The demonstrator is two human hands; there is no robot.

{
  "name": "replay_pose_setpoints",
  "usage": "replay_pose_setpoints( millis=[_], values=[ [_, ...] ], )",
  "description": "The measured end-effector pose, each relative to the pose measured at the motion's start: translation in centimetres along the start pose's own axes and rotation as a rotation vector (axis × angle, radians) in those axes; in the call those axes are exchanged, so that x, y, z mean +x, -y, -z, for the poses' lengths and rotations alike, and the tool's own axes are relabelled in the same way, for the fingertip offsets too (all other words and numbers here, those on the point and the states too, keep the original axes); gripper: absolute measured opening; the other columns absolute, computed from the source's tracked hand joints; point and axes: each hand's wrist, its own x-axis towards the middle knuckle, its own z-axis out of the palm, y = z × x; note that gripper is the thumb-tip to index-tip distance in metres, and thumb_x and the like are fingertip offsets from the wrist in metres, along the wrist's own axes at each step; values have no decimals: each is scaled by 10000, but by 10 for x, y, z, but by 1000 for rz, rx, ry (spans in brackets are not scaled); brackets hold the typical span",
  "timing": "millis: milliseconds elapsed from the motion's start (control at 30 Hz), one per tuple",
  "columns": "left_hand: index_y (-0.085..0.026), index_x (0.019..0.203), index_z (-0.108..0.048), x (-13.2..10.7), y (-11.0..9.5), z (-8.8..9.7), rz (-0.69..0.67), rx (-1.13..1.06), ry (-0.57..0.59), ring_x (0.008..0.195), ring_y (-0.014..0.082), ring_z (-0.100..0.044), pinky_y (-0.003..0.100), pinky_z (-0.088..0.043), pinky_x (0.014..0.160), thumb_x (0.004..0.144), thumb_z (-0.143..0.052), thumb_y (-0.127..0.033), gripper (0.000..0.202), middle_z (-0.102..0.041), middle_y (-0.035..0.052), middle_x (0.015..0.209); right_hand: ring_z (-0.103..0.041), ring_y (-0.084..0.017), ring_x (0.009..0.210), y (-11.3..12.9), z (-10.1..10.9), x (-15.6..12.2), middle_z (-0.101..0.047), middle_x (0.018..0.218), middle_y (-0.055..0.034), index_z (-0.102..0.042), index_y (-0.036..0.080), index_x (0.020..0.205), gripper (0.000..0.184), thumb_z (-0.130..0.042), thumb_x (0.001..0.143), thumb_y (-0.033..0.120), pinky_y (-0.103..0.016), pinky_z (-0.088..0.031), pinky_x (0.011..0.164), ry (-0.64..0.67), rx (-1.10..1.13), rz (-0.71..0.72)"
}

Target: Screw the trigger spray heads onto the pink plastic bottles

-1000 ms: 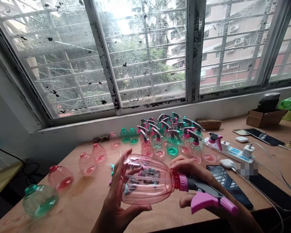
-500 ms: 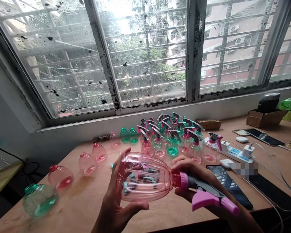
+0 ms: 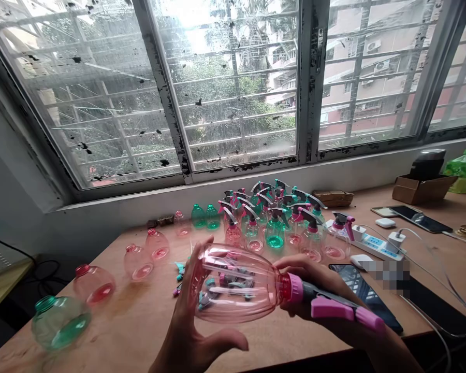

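A clear pink spray bottle (image 3: 236, 282) lies sideways in front of me, its base to the left. My right hand (image 3: 310, 280) is closed around its neck, by the pink collar. The grey spray head with its pink trigger (image 3: 332, 309) points to the lower right. Against the bottle's base rests my left hand (image 3: 192, 318), fingers stretched up behind it and thumb spread away below. Through the bottle and beside it, several loose teal, pink and grey spray heads (image 3: 179, 269) show on the table, partly hidden.
Several capped spray bottles (image 3: 275, 235) stand grouped by the wall. Headless bottles, including a green one (image 3: 60, 324), line the table's left side. To the right are a phone (image 3: 367, 295), a power strip (image 3: 378, 243) with cables, and a cardboard box (image 3: 423, 187).
My left thumb has come off the bottle and spread away from it. The bottle has turned slightly, its trigger shifting a little to the right. More loose spray heads show beside my left hand.
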Motion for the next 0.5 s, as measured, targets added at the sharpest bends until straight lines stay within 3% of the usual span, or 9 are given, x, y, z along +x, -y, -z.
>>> replay_pose_setpoints(
  millis=[100,200,333,500],
  values=[
    [-325,1537,-399,0,-1,3,27,-60,-31,1436,433,-423,514,-490,1113,691,-829,-601,988,-383,128,1617,-687,-238,978,-2,2,-2,-706,1166,-70,-619,293,1279,494,-828,832,304,-314,-569,825,65,-21,-60],
    [-346,1527,-407,2,-4,4,25,-61,-19,1391,404,-481,467,-525,1083,666,-858,-579,1000,-421,106,1590,-674,-238,993,4,0,1,-702,1189,-61,-609,295,1246,551,-880,770,358,-295,-542,807,82,33,-94],
    [-369,1534,-381,2,-8,2,48,-26,-2,1387,387,-483,448,-513,1095,650,-890,-540,1035,-347,84,1638,-660,-192,774,12,-4,5,-733,962,-35,-582,265,1192,470,-791,837,492,-263,-508,659,56,204,-140],
    [-429,1563,-275,-1,-8,2,115,-56,51,1419,382,-458,494,-458,1143,723,-879,-454,1036,-259,62,1690,-613,-145,681,16,-3,5,-712,907,-7,-551,267,1179,423,-810,851,332,-229,-481,593,61,167,-155]
  ],
)
